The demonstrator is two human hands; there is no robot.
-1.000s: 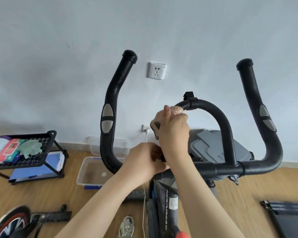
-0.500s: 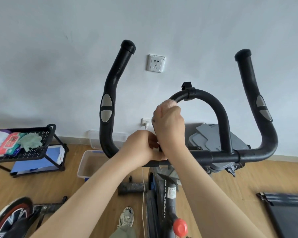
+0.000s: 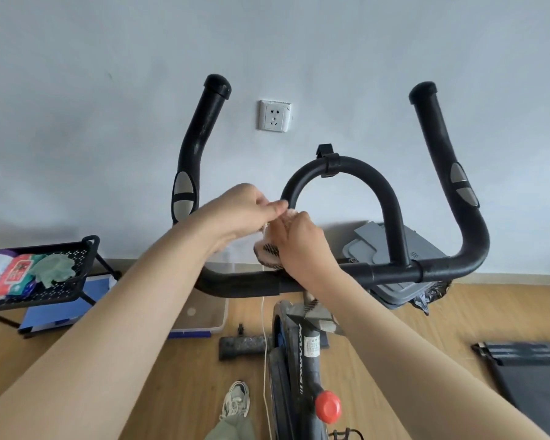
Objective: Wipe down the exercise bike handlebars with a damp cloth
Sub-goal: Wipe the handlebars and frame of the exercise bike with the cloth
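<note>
The exercise bike's black handlebars (image 3: 391,274) spread across the middle, with two upright horns and a central loop (image 3: 362,173). A pale cloth with a dark striped patch (image 3: 269,250) is bunched at the loop's lower left leg, just above the crossbar. My right hand (image 3: 302,249) is shut on the cloth from the right. My left hand (image 3: 238,211) pinches the cloth's upper edge from the left, fingers closed. Most of the cloth is hidden under both hands.
A black mesh rack (image 3: 77,281) with wipes packs and a green glove stands at the left. A clear plastic bin (image 3: 204,315) sits on the wood floor behind the bar. A red knob (image 3: 327,406) sticks out of the bike frame. A dark mat (image 3: 534,373) lies at the right.
My right hand slid down the loop's left leg with the cloth. My left hand rose from the crossbar and took hold of the cloth's top. The view tilted downward.
</note>
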